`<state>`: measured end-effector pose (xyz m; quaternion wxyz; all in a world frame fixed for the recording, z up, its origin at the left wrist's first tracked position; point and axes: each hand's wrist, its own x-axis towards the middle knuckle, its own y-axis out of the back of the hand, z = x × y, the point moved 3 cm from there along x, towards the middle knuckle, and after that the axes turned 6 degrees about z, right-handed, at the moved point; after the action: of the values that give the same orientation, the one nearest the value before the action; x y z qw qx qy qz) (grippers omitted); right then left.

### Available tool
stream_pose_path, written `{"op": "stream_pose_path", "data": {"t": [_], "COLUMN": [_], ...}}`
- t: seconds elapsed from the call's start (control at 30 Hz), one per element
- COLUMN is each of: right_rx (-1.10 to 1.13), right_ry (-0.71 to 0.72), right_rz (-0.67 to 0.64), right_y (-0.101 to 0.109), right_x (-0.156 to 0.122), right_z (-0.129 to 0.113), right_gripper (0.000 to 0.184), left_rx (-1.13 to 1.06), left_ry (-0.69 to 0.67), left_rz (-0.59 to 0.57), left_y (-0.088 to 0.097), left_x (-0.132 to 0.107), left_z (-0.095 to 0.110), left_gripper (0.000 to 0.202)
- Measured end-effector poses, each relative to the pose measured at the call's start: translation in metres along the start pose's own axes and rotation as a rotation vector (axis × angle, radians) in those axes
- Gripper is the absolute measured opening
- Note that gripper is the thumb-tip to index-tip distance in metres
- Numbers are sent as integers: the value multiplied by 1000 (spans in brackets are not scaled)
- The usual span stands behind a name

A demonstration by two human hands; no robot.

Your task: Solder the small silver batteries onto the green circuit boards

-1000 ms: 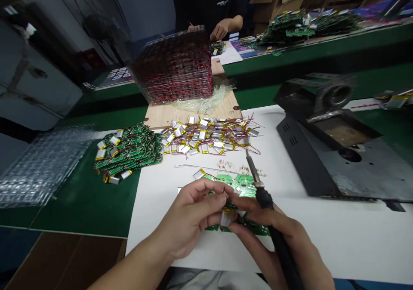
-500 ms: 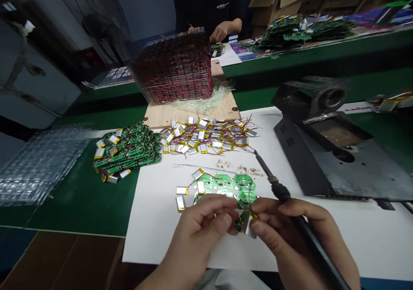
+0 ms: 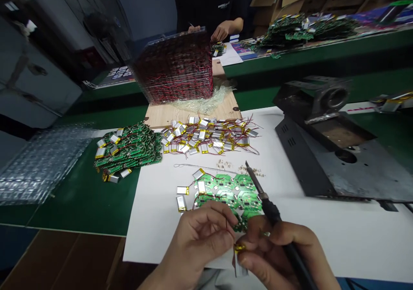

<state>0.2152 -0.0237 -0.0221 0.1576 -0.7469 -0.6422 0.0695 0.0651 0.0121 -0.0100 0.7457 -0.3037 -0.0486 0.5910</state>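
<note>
My left hand (image 3: 196,238) is closed in a pinch at the near edge of the white sheet (image 3: 322,225), its fingertips on thin wires by a small silver battery cell (image 3: 239,255). My right hand (image 3: 280,255) grips a black soldering iron (image 3: 271,210) whose tip points up and left over the green circuit board panel (image 3: 230,191); its thumb and forefinger also pinch the battery cell. Three loose battery cells (image 3: 182,195) lie left of the panel.
A heap of wired battery cells (image 3: 209,135) and a pile of green boards (image 3: 129,148) lie further back. Stacked trays (image 3: 176,66) stand on a wooden board. A black metal fixture (image 3: 332,135) sits right. Clear blister trays (image 3: 38,165) lie left. Another person's hands (image 3: 219,32) work across the bench.
Both hands have drawn back toward me with the battery cell, uncovering the green panel. The soldering iron tip has swung back left over the panel.
</note>
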Motion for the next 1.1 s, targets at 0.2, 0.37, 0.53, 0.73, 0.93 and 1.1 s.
{"op": "stream_pose_path", "data": {"t": [0.2,0.37,0.53,0.73,0.93,1.1], "right_rx": [-58,-262,-420,-472,-518,-611], "right_ry": [67,137,190,263,355,382], "right_rz": [-96,92,176,60,43,-76], "right_y": [-7,-8,-14,-8,-3,1], "right_x": [3,10,14,23,20,23], "right_z": [4,-7,-19,-19,1,16], "right_gripper": [38,24,19,13,16,28], "left_rx": [-115,304,502,624,451,378], "left_ry": [-69,52,75,57,174,241], "left_rz": [113,122,102,25,-25,-43], "left_y": [-2,2,0,2,10,10], "left_x": [0,0,1,1,6,10], "left_z": [6,15,21,24,17,13], "left_gripper": [13,23,22,15,23,25]}}
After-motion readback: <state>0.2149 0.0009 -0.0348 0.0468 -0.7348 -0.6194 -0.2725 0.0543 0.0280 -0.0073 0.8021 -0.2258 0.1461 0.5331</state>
